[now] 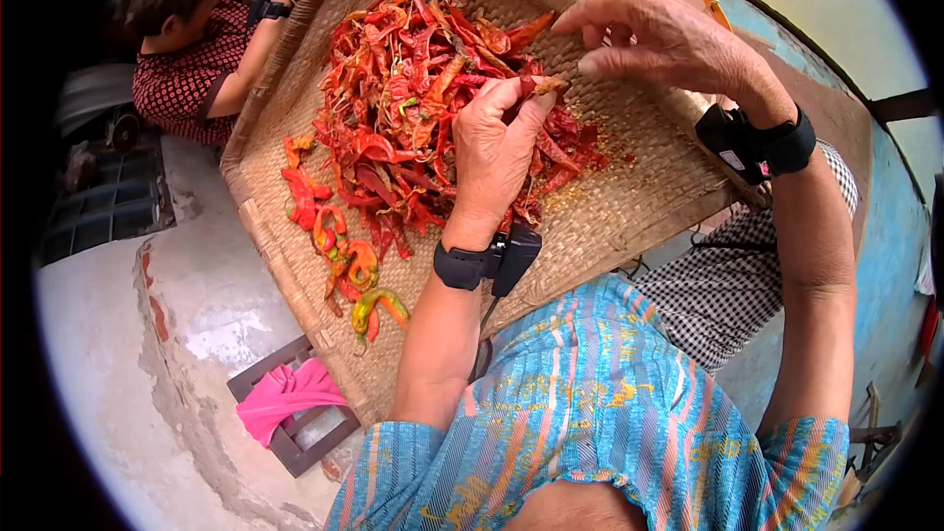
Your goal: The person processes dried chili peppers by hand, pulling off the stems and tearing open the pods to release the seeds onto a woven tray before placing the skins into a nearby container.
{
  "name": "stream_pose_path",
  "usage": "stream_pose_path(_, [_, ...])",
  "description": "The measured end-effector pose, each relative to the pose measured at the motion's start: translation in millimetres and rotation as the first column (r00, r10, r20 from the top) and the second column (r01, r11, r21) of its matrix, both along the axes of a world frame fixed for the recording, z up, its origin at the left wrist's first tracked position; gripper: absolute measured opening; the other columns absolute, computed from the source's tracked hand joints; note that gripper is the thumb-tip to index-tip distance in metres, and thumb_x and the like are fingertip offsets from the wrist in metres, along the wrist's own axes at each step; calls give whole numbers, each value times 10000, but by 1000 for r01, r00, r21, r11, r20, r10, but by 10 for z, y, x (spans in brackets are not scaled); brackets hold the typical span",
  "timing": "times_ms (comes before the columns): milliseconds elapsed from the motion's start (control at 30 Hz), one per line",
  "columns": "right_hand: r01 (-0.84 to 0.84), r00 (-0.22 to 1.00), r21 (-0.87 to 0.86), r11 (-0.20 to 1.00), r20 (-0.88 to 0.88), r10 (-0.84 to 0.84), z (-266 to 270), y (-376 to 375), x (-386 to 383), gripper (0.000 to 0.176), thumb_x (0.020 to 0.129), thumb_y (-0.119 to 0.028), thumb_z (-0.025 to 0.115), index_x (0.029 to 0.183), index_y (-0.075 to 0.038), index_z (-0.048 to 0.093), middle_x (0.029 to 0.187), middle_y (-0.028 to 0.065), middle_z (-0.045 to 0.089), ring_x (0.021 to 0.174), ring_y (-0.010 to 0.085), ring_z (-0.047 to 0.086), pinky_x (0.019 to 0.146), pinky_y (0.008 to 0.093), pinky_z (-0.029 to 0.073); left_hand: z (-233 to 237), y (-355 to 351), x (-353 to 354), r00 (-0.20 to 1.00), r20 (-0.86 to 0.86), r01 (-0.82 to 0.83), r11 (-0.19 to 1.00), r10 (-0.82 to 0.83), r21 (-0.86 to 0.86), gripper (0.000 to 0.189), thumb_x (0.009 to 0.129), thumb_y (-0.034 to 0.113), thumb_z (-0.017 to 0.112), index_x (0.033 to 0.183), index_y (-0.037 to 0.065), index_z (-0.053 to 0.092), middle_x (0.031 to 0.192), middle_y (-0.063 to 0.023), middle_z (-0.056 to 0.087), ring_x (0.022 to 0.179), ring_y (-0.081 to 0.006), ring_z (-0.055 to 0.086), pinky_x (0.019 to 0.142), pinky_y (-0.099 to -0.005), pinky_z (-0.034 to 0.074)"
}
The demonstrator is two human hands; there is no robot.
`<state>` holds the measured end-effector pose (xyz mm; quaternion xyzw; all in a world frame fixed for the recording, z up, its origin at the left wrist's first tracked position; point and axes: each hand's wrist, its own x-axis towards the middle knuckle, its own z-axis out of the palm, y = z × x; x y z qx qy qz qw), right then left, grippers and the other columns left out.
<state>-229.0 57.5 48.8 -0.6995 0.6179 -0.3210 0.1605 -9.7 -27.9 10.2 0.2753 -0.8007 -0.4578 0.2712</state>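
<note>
A heap of dried red chillies (pixel 408 108) lies in a flat woven basket tray (pixel 629 197) resting on my lap. My left hand (pixel 497 152) is above the heap and pinches one dried chilli (pixel 543 86) between thumb and fingers. My right hand (pixel 654 39) hovers just to the right of it with fingers partly curled, its fingertips close to the same chilli; I cannot tell whether they touch it. Both wrists carry black bands. A few greenish-orange chillies (pixel 364 285) lie apart near the tray's lower-left edge. Loose seeds (pixel 575 192) are scattered on the weave.
Another person (pixel 197 29) in a red patterned top sits at the tray's far-left edge, hands near its rim. A pink cloth (pixel 285 398) lies on a small dark wooden stool on the concrete floor at lower left. A blue wall runs along the right.
</note>
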Motion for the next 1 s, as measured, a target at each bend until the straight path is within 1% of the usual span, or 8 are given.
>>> stream_pose_path(100, [-111,986,-28,993,125,114,-156,-48,197,494,821,-371,776,1183,-48,682,802,101,684,757,229,674,683,369,545,105,83,70,998,57,-30,962,15,271,226,932,194,674,1067,16,709,834,-58,660,721,-145,584,654,-308,470])
stream_pose_path(233, [-174,979,157,972,135,153,-121,-103,338,449,834,-353,769,1138,-34,680,878,91,652,823,209,639,757,338,539,33,117,65,988,150,39,996,-27,-78,201,924,180,672,921,-21,668,754,-85,628,661,-128,538,614,-309,455])
stream_pose_path(500, [-63,940,-152,986,324,110,-95,-92,381,174,862,-146,725,923,3,658,744,92,636,703,179,625,666,339,518,12,98,49,998,-44,-24,981,33,190,214,923,168,675,1048,-5,677,872,-92,650,741,-136,623,678,-297,511])
stream_pose_path(633, [98,936,-409,907,348,55,-20,-143,54,213,909,-145,700,1078,-22,661,881,58,675,778,145,654,720,285,556,-28,72,147,997,58,-55,997,58,-60,261,948,157,665,1168,18,664,974,-24,666,788,-76,614,688,-224,507])
stream_pose_path(800, [446,878,-433,783,384,-288,89,-69,-299,81,914,-44,677,921,24,633,715,42,634,650,82,584,576,234,503,-115,171,180,942,326,250,825,-85,-507,259,838,-17,649,1096,9,652,1060,-139,598,940,-327,616,809,-390,524])
stream_pose_path(900, [540,840,-465,701,255,-478,13,-21,-478,106,892,-61,698,916,15,628,762,91,653,651,142,606,597,257,518,-149,209,165,897,439,322,756,-51,-570,247,811,-52,633,1050,10,647,1091,-136,556,1036,-341,576,832,-423,515])
stream_pose_path(967, [316,747,-643,697,-284,-601,-88,37,-549,148,872,-81,712,958,3,625,813,134,654,674,230,628,623,309,527,-164,227,164,900,432,340,707,-54,-620,238,745,-68,644,971,4,623,1042,-138,527,990,-330,547,789,-423,527])
stream_pose_path(1000, [363,812,-667,650,-116,-572,-75,18,-374,184,865,-80,707,1006,-6,616,841,156,646,712,291,630,639,356,521,-156,227,168,900,433,341,705,-54,-621,238,745,-68,644,971,4,623,1042,-138,527,990,-330,547,789,-423,527])
